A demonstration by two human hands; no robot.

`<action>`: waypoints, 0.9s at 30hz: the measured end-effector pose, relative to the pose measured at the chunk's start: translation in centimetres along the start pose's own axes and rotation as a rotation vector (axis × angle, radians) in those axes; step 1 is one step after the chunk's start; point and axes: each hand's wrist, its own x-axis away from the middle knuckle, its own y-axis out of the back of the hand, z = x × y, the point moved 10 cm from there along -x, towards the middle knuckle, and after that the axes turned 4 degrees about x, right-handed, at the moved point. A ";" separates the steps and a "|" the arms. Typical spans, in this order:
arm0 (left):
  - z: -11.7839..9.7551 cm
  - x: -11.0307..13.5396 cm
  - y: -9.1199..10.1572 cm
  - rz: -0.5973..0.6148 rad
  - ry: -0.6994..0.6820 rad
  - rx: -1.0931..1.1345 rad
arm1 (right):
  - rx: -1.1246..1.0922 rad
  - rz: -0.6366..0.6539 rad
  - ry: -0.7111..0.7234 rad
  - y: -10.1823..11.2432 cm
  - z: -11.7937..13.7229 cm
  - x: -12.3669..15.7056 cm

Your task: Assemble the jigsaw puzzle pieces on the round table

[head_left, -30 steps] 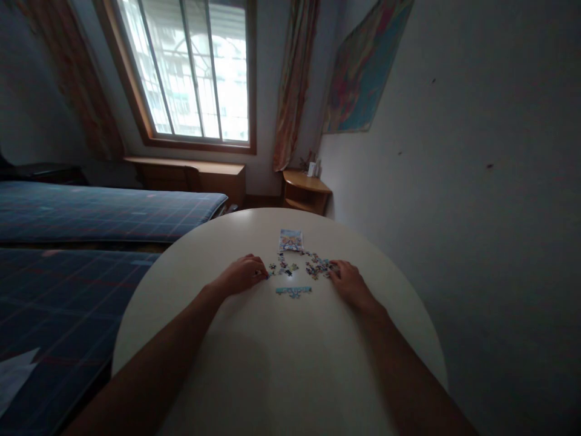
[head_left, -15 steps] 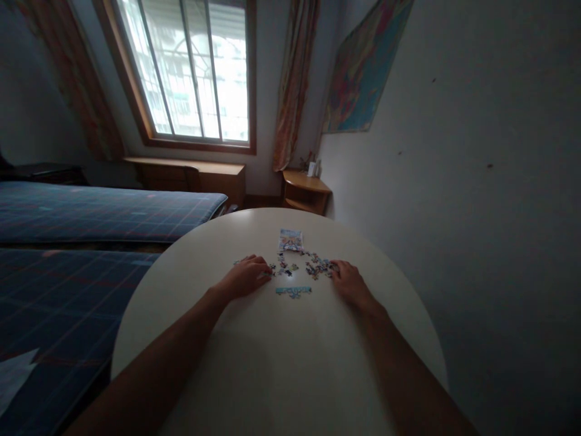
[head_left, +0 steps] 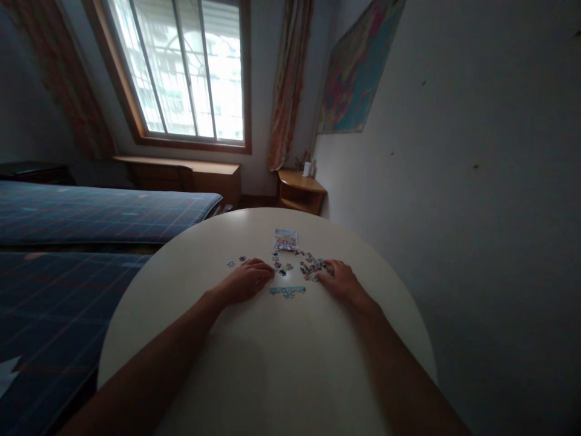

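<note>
Two stray pieces [head_left: 231, 263] sit by themselves at about 10 o'clock from our left hand [head_left: 247, 280], nearer the bed [head_left: 91, 212] side of the counter [head_left: 272, 363] than anything else. That hand lies palm down with its fingers stretched onto a few small bits at its 1 o'clock. We honestly can't tell if it's pinching one.

At its 4 o'clock is the joined blue strip [head_left: 287, 291], with the picture card [head_left: 285, 240] at the strip's 12 and the loose pile [head_left: 311, 266] at its 1. Our right hand [head_left: 340, 280] is also palm down, fingertips on the pile's edge at its 10 o'clock, and we can't tell whether it has a grip on anything.

Our worry is that a careless wrist sweep could flick those strays off toward the bed. Either hand sliding inward might also pop the strip apart. And it's dim here and the pieces are tiny, so grabbing the wrong colour seems likely.
</note>
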 end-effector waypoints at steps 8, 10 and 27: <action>0.5 0.1 0.2 -0.025 -0.002 -0.020 | -0.024 0.032 0.048 0.2 0.5 0.2; 0.3 0.1 0.3 -0.025 -0.008 -0.019 | -0.030 0.016 0.038 0.4 0.6 0.1; 0.6 0.2 0.1 -0.030 -0.022 -0.011 | -0.056 -0.066 -0.070 1.8 -1.2 0.0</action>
